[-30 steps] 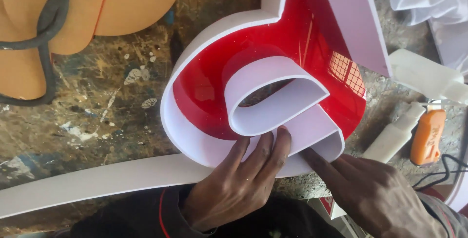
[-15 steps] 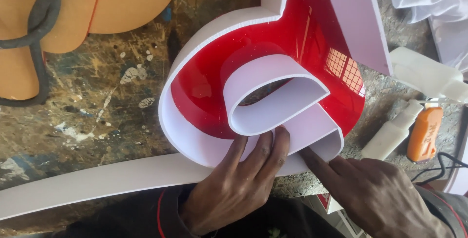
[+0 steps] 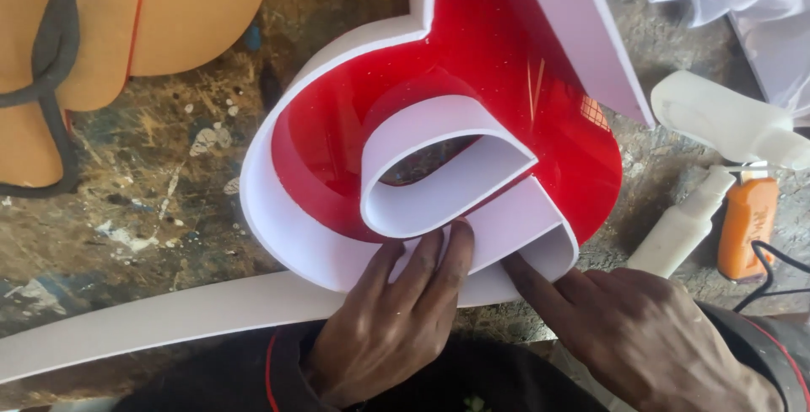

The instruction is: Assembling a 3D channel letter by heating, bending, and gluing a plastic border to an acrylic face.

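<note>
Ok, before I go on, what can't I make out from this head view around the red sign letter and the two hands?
- Red sign letter: its top is cut off by the upper frame edge.
- White strip: its left end runs out of frame, and the left hand covers where it meets the letter.
- Right hand: its wrist is cut off at the lower corner.
- Orange tool: partly hidden behind the white bottle, kind unclear.

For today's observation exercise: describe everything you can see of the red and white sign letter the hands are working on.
The sign letter has a glossy red face with reflections, edged by white plastic-looking strip walls, including an inner loop. It lies face down on a paint-stained workbench. The left hand presses its fingers on the strip's near wall; the right hand touches the strip's lower right bend.
</note>
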